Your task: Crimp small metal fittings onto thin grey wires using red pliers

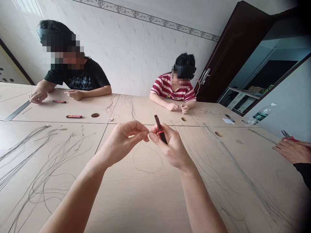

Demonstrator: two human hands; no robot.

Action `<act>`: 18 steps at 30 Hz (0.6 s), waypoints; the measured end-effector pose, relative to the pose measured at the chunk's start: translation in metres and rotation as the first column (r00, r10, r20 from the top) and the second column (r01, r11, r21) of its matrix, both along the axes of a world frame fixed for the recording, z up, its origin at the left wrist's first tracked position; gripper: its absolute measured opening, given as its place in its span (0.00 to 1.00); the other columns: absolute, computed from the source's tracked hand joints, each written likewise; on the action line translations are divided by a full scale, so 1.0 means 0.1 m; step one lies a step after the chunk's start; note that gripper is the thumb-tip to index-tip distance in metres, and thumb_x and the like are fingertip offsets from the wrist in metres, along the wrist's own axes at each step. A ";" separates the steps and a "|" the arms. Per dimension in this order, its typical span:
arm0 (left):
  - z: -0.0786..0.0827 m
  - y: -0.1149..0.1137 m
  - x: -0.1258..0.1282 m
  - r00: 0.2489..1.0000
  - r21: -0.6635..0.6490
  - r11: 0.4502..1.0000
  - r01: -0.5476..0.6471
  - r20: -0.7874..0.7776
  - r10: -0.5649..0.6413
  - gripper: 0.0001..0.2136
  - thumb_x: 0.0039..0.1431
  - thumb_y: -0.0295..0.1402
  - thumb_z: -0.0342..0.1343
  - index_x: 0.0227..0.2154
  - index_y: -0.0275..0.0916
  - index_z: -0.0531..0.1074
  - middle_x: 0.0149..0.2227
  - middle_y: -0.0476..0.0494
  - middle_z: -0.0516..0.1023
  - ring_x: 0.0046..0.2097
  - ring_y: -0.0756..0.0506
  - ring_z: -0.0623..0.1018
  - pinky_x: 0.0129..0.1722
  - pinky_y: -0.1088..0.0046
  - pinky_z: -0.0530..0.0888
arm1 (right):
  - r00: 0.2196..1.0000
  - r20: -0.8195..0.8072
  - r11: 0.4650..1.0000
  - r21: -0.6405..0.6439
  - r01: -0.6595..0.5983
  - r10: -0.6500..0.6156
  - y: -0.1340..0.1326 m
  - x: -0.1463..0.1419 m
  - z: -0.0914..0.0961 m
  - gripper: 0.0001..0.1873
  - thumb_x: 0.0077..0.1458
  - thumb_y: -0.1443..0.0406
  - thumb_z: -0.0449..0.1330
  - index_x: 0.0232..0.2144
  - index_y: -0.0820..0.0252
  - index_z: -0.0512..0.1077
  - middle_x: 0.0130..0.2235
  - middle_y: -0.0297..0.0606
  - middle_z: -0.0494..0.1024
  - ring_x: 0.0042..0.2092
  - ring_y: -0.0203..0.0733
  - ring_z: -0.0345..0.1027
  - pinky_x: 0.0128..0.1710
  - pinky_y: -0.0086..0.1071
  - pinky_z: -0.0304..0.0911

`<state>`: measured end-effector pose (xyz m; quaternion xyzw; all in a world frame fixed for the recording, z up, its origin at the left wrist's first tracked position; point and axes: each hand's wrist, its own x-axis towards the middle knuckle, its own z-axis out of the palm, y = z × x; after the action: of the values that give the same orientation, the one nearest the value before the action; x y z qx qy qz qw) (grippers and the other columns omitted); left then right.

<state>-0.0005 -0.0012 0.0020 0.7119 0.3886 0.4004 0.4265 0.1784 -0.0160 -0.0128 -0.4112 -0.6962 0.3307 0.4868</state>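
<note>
My left hand [126,139] is closed in a pinch on the end of a thin cord [145,172]. The cord hangs in a loose loop below my fingers, just over the table. Close against it, my right hand [171,145] has thumb and forefinger pinched at the same spot, nearly touching the left fingertips. Lying across the right hand's fingers is a slim black tool with a red band [157,123], its dark end pointing up. What exactly sits between the fingertips is too small to make out.
Bundles of thin grey cords lie at left [43,168] and right [233,155] on the table [136,207]. Two people sit opposite; at right another person's hand [291,150] is by red-handled pliers [289,136]. A bottle [261,115], red-and-black sticks [74,116] and round table holes are around.
</note>
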 end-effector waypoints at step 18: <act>0.00 0.02 0.02 1.000 0.015 1.000 -0.005 0.029 0.005 0.08 0.63 0.37 0.56 0.34 0.38 0.74 0.36 0.46 0.81 0.42 0.45 0.79 0.44 0.67 0.74 | 1.000 -0.003 1.000 0.013 -0.014 0.014 0.02 0.00 -0.01 0.07 0.62 0.61 0.58 0.32 0.57 0.68 0.31 0.31 0.73 0.30 0.33 0.61 0.32 0.28 0.58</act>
<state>0.0016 0.0005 0.0016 0.7081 0.3813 0.4147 0.4258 0.1780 -0.0144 -0.0142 -0.4026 -0.7004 0.3302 0.4882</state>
